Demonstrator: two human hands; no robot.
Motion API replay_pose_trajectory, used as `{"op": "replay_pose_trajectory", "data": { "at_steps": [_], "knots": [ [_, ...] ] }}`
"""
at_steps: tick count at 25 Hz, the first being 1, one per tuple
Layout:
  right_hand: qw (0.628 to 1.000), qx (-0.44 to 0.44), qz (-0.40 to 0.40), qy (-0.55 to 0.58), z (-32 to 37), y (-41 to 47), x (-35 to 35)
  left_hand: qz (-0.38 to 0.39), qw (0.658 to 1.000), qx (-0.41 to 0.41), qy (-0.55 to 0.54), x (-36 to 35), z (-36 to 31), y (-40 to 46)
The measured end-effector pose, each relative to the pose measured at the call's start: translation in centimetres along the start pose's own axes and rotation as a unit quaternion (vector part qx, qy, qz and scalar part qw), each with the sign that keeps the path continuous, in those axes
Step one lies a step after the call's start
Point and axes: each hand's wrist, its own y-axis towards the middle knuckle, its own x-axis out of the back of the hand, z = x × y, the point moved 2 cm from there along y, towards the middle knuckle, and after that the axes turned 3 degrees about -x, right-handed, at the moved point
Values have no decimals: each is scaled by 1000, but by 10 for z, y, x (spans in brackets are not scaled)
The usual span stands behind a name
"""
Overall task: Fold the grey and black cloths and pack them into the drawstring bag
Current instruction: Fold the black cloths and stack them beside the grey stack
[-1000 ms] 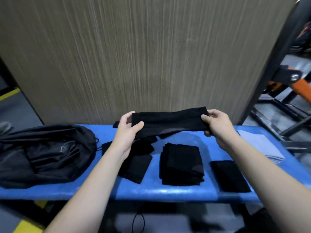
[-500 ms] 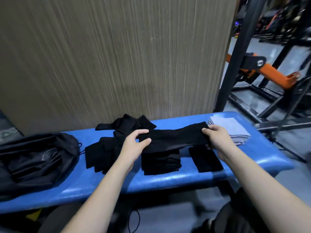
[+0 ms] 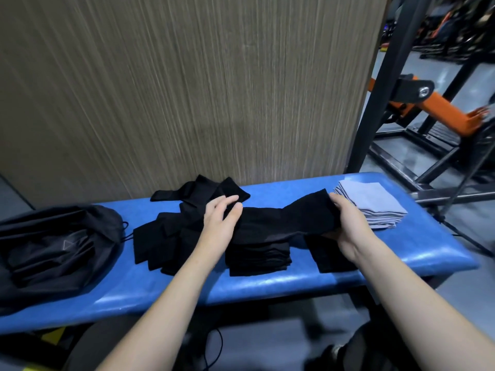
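A: Above the middle of the blue surface (image 3: 267,286), what are the hands doing?

B: Both hold one long black cloth (image 3: 284,222) stretched between them. It sags a little and hangs just over a folded black stack (image 3: 258,257).

A: How does the left hand (image 3: 218,223) grip it?

B: It holds the cloth's left end, thumb on top, fingers reaching past the edge. They look fairly straight, and motion blur makes the grip hard to read.

A: And the right hand (image 3: 345,223)?

B: Its fingers curl over the far right end, with the thumb side underneath, so it is clamped on the cloth.

A: Where are the other cloths?

B: A loose heap of black cloths (image 3: 171,236) lies left of the stack, spreading toward the far edge. One flat black piece (image 3: 329,259) lies right of the stack, partly under the right wrist. A folded grey pile (image 3: 372,204) sits at the far right of the surface, just beside the right hand.

A: The bag?

B: The black drawstring bag (image 3: 53,247) lies slumped at the left end, apart from the heap, with its cord (image 3: 126,232) trailing toward it.

A: Anything behind?

B: A wood-grain panel (image 3: 187,89) stands along the far side, and a black and orange metal frame (image 3: 428,103) stands to the right.
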Motion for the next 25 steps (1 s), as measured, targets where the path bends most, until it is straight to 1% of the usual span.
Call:
{"op": "replay_pose_trajectory", "data": {
  "at_steps": [3, 6, 7, 8, 9, 11, 12, 14, 17, 19, 21, 22, 23, 25],
  "knots": [
    [995, -38, 68, 63, 3, -10, -10, -11, 995, -67, 72, -6, -4, 3],
    [981, -42, 136, 129, 8, -21, -24, 1, 982, -113, 152, -15, -14, 5],
    [977, -39, 160, 133, 10, -23, -30, 3, 976, -126, 176, -18, -20, 5],
    [974, -37, 184, 127, 12, -26, -37, 8, 977, -128, 173, -21, -24, 6],
    [973, -34, 196, 113, 13, -28, -44, 21, 983, -113, 143, -22, -28, 7],
    [976, -34, 201, 81, 11, -31, -59, 61, 996, -49, 44, -23, -33, 8],
    [977, -34, 204, 61, 9, -33, -66, 77, 997, -17, 11, -23, -34, 9],
    [975, -26, 219, 31, 3, -37, -80, 87, 996, 16, -13, -21, -35, 10],
    [973, -4, 231, -10, -6, -38, -89, 70, 997, 18, 2, -17, -36, 11],
    [971, 37, 224, -72, -9, -41, -89, 52, 998, 27, -2, -13, -32, 12],
    [957, 98, 203, -182, -13, -42, -87, 39, 999, 36, -8, -7, -25, 11],
    [941, 138, 184, -248, -15, -41, -86, 30, 999, 37, -10, -5, -21, 11],
    [916, 181, 165, -318, -18, -38, -84, 22, 999, 33, -2, -2, -18, 11],
    [847, 231, 142, -457, -26, -27, -80, 18, 1000, 14, 20, 2, -14, 9]
  ]
}}
